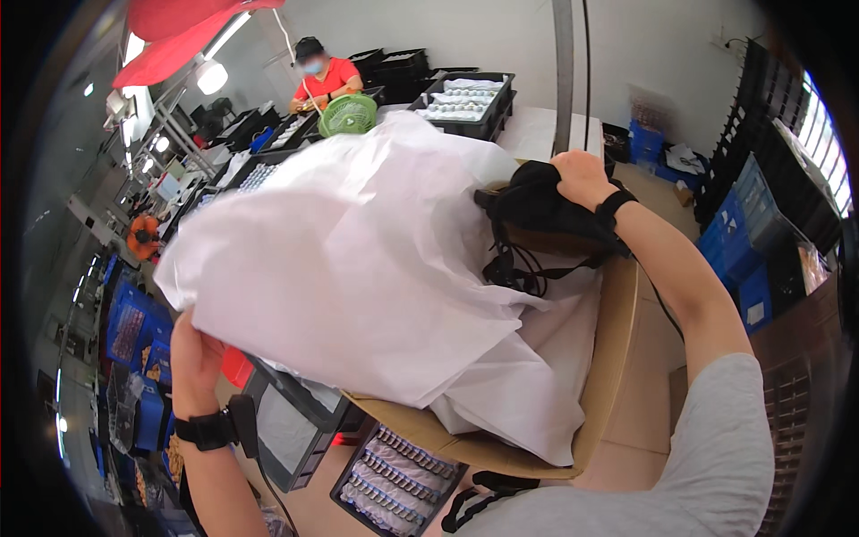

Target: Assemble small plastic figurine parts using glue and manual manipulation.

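A large white sheet (pixel 340 268), thin and creased like paper or plastic film, spreads across the middle and partly blurs with motion. My left hand (pixel 199 351) is closed on its near left edge, with some fingers hidden behind it. At the upper right, my right hand (pixel 586 179) grips the top of a black bag (pixel 537 208) with dangling straps and thin cords. Under the bag and sheet stands an open cardboard box (pixel 614 331). The sheet hangs partly inside the box and over its near rim; the box's contents are hidden.
Below the box, a black tray (pixel 394 483) holds rows of small metallic parts on white lining. A grey crate (pixel 291 430) stands beside it. Across the bench, a person in red (pixel 340 76) works behind a green fan (pixel 349 115). Blue crates (pixel 738 233) stack at right.
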Motion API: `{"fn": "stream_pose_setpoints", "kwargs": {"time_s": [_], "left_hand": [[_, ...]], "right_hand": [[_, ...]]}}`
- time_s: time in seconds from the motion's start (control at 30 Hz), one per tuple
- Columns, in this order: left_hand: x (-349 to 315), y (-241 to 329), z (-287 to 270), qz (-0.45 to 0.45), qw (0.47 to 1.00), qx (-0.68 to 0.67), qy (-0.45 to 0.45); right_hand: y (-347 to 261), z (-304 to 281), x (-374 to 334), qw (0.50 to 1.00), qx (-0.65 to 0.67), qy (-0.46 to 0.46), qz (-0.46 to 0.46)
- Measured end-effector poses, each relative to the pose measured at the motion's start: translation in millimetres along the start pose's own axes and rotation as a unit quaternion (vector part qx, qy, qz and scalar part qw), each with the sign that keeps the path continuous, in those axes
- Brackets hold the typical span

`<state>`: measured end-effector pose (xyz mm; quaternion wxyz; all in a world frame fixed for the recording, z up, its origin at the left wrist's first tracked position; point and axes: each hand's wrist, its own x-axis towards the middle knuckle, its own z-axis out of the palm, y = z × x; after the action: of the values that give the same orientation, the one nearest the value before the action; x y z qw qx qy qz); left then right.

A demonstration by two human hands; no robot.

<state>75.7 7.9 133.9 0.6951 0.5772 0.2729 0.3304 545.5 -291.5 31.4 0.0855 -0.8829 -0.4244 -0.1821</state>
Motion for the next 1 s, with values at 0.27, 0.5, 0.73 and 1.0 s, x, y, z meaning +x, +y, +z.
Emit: {"fn": "stream_pose_setpoints", "kwargs": {"time_s": [0.27,0.5,0.73,1.0], "left_hand": [[-81,-63,-114,-0.053,0.982,-0.087,0.159],[-144,-91,-102,-0.049,0.966,0.015,0.253],[-173,-132,-160,-0.054,0.963,-0.167,0.203],[-164,-124,-106,-0.010,0.961,-0.209,0.179]], "right_hand": [[-3,25,-4,1.000,-0.003,0.001,0.005],[3,57,-12,0.996,-0.024,-0.072,0.038],[5,88,-21,0.996,-0.023,-0.083,0.005],[-74,12,-30,0.986,0.133,0.037,-0.093]]}}
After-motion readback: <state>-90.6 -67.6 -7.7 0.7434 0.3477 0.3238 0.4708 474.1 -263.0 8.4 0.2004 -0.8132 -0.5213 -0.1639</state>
